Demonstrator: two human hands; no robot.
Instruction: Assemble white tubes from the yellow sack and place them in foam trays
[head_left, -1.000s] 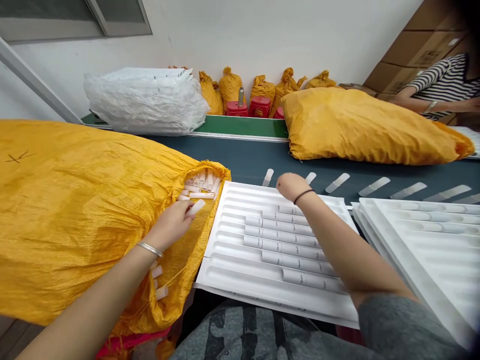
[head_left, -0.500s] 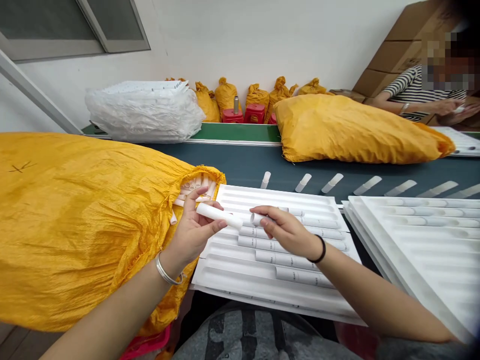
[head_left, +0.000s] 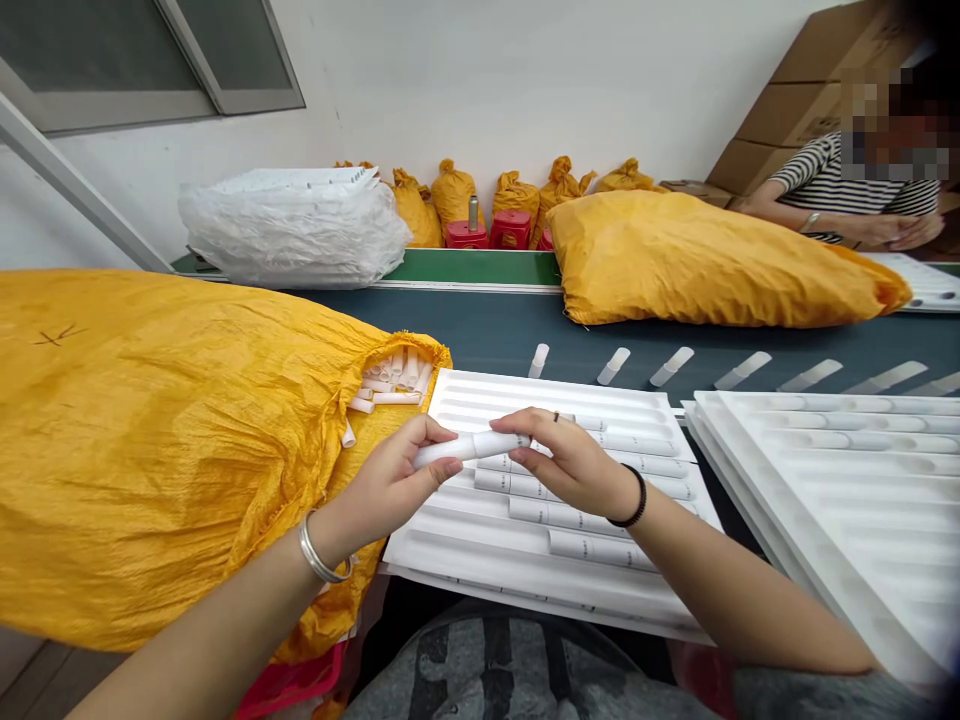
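Note:
My left hand [head_left: 390, 480] and my right hand [head_left: 570, 462] both pinch one white tube [head_left: 474, 446], which is level above a white moulded tray [head_left: 480, 560]. The left hand grips its left end, the right hand its right end. Several white tubes [head_left: 585, 515] lie in the tray's grooves under my right hand. A big yellow woven sack [head_left: 165, 440] lies to the left, its mouth open, with more white tubes [head_left: 390, 380] showing inside.
A second white tray stack [head_left: 847, 490] sits at right. White caps [head_left: 679, 365] ride in a row on the dark conveyor belt [head_left: 495, 325]. Beyond lie another yellow sack [head_left: 705, 260] and a plastic-wrapped tray bundle [head_left: 292, 225]. A person in a striped top [head_left: 847, 185] works at far right.
My left hand drew a tube out of the sack and carried it right over the tray. My right hand came back from the belt and closed on the tube's other end.

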